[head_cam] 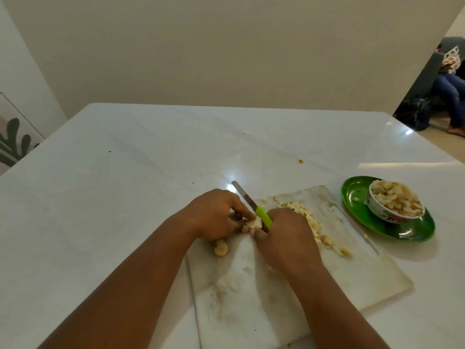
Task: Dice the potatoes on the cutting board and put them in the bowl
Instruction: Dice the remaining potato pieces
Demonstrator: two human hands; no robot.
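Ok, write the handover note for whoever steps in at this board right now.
Left hand: holds a potato piece at the board's far left corner.
Right hand: grip on the knife, blade on that piece.
Diced heap lies on the board beyond the right hand.
Another piece sits at the board's left edge.
Bowl, on a green plate, is already heaped with dice.
Left: finish both pieces, move the heap to the bowl.

I am seeing a green plate [357, 190] sitting near the right edge of my white countertop [125, 197], a leaf-print picture [15, 137] leaning past its left edge, and a seated person [450, 96] beyond its far right corner.
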